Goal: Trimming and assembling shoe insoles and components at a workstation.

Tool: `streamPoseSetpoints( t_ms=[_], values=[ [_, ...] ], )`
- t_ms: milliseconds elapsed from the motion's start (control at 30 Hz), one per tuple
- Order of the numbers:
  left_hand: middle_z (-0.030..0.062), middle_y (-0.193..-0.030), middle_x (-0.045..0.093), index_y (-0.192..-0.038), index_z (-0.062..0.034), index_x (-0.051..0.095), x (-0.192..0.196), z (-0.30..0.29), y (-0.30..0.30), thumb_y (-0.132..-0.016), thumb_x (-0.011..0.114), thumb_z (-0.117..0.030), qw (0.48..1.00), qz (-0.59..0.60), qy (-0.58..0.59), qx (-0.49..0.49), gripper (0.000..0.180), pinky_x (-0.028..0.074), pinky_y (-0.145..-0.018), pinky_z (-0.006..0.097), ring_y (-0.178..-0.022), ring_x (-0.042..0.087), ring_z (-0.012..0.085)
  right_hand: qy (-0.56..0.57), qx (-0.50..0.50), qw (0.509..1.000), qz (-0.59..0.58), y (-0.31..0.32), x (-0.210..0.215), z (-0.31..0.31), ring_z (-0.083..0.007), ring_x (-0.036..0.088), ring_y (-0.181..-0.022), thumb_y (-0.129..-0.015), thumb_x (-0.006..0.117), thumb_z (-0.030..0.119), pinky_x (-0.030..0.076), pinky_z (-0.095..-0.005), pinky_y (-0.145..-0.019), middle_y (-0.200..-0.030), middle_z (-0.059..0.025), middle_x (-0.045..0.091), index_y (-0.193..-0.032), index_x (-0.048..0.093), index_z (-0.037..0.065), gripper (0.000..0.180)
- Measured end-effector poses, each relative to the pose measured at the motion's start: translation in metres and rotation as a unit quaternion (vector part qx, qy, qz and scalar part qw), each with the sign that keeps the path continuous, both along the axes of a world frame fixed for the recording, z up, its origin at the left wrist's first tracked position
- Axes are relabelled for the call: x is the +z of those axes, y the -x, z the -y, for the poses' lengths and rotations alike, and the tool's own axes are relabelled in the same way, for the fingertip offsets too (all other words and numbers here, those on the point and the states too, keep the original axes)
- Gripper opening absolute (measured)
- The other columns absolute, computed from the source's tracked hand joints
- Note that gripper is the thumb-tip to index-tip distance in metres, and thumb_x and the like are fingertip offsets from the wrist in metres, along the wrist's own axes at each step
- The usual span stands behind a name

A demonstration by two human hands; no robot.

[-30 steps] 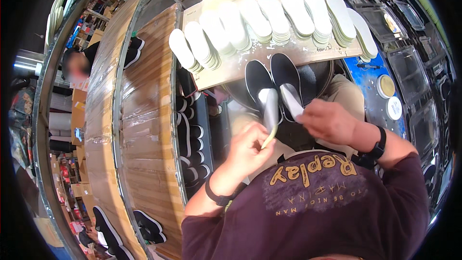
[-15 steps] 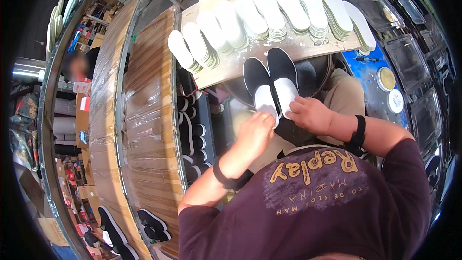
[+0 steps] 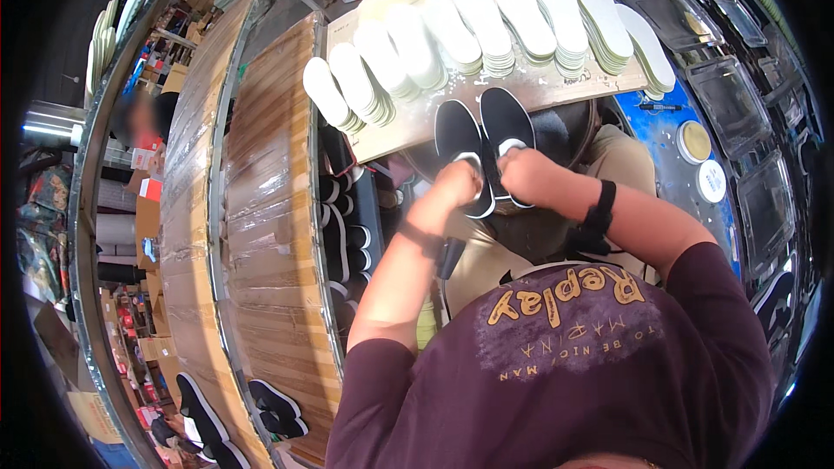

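Two black slip-on shoes with white sole edges lie side by side before me, toes pointing away: the left shoe (image 3: 458, 128) and the right shoe (image 3: 506, 115). A white insole (image 3: 469, 158) shows in the left shoe's opening, and another white insole (image 3: 511, 146) shows in the right one. My left hand (image 3: 458, 183) is closed, its curled fingers pushed down into the left shoe on its insole. Likewise closed, my right hand (image 3: 526, 175) presses into the right shoe's opening on the other insole. The fingertips of both hands are hidden inside the shoes.
Beyond the shoes, a tilted board (image 3: 395, 128) carries several stacks of white insoles (image 3: 526, 17). To the right is a blue surface (image 3: 656, 135) with a marker and round lids. Wrapped wooden shelves (image 3: 274, 182) stand at left, with more black shoes on a rack (image 3: 334, 226).
Both insoles have slid forward into the shoes; their heel ends no longer stick out. My hands have moved away from me, from the insoles' heel ends into the shoe openings.
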State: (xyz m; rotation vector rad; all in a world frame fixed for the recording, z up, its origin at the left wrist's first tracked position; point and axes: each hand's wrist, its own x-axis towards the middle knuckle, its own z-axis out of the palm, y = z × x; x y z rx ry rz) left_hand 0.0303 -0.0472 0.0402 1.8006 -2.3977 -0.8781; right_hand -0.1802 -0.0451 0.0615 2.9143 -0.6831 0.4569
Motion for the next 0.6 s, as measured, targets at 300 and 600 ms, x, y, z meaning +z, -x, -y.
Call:
streamPoseSetpoints(
  t_ms=[300,600],
  values=[
    [0.0179,-0.059,0.062,-0.069,0.0105,0.063,0.021,0.019,0.057,-0.09,0.054,-0.054,0.954,-0.151,-0.166,0.196,0.069,0.054,-0.049,0.038,-0.057,0.068,0.0265,-0.311,-0.042,0.919,-0.241,0.023,-0.029,0.031,-0.0307,0.067,-0.081,-0.08,0.06,0.015,0.053,-0.0418,-0.069,-0.083,-0.0138,0.068,-0.075,0.069,0.007,0.013],
    [0.0289,-0.084,0.063,-0.091,0.0069,0.061,-0.046,-0.013,0.019,-0.086,0.058,-0.022,0.947,-0.148,0.128,0.254,0.03,0.048,-0.076,0.05,-0.083,0.062,0.0436,-0.271,-0.009,0.949,0.163,0.039,0.049,0.011,-0.0335,0.063,-0.083,-0.085,0.06,0.011,0.049,-0.0427,-0.074,-0.085,-0.0135,0.066,-0.092,0.069,0.006,0.012]
  ],
)
